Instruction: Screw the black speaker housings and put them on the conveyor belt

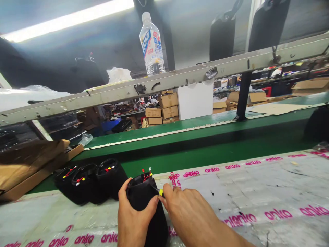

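Note:
My left hand (pixel 135 214) is wrapped round a black, tapered cylindrical housing (pixel 158 219), its thumb across the near side. Thin red wires with small red and white connectors (pixel 146 174) stick up from the open top. In my right hand (pixel 191 212), pinched between thumb and forefinger, is a small tool (pixel 161 192) with a thin dark shaft and a yellow-and-black handle. Its shaft reaches to the housing's upper right side; most of the handle is hidden by my fingers, so its exact kind is unclear. Left of my hands stand three similar black housings (pixel 88 185) with coloured connectors in their tops.
White plastic sheeting with pink lettering (pixel 246 192) covers the worktop. Beyond lies a green conveyor belt (pixel 205 151). A flattened cardboard box (pixel 33 168) sits at the left. Overhead, a metal shelf rail (pixel 180 77) crosses the view, bearing a plastic bottle (pixel 152 46).

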Available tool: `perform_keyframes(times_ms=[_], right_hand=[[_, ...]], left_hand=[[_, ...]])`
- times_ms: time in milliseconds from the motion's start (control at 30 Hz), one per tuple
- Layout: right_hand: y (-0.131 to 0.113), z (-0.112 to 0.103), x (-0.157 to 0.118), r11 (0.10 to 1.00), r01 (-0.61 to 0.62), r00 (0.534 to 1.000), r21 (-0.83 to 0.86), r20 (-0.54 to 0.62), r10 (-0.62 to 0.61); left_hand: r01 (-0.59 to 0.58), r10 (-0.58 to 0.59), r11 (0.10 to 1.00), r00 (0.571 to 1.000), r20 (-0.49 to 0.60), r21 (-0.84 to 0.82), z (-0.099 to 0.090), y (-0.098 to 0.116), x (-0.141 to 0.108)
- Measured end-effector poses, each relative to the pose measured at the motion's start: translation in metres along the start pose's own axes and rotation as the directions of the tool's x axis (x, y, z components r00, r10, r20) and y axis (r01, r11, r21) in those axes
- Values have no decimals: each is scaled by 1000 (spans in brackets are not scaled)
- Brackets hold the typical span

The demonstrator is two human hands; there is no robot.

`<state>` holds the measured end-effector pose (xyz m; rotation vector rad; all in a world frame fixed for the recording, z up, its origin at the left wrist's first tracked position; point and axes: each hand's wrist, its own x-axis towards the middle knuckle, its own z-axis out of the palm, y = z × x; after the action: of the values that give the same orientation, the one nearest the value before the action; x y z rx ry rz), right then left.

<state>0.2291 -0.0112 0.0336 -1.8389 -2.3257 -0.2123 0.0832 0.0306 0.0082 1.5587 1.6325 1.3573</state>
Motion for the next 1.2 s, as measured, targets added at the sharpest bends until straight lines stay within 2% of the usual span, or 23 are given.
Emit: perform_keyframes(times_ms=[67,167,333,433,567,733,833,933,1033,1133,1200], right_hand=[[1,5,-1,999,-24,999,37,-24,25],[4,21,-9,989,-45,991,139,-121,62],[14,50,-25,936,34,950,349,-302,78],[19,54,-27,895,53,935,442,-337,111],[24,48,-29,833,11,948,553,-270,166],[32,40,-35,925,1,929,381,-343,140],[36,34,-36,915,-7,947,404,-292,136],[42,27,-40,920,-41,964,391,-225,138],[53,12,-52,937,-42,967,347,-221,125],[69,-8,-65,873,-37,936,487,-290,202],[79,-16,-66,735,-74,906,674,-262,331]], left_hand=[[17,-17,1000,1000,4,10,-1,3,0],[26,-26,1000,1000,-5,2,0,5,-1],[-6,6,1000,1000,-13,6,7,7,-4],[12,-11,1000,1000,-13,21,13,11,-5],[21,-18,999,998,-53,49,23,15,-4],[8,-5,998,999,-44,57,26,19,-4],[5,-5,999,1000,-19,46,26,22,-7],[-25,29,996,998,-57,81,29,25,-10],[-22,28,996,998,-64,89,30,28,-7],[59,-52,997,991,-120,52,27,29,3],[74,-70,997,989,-128,22,25,30,5]])
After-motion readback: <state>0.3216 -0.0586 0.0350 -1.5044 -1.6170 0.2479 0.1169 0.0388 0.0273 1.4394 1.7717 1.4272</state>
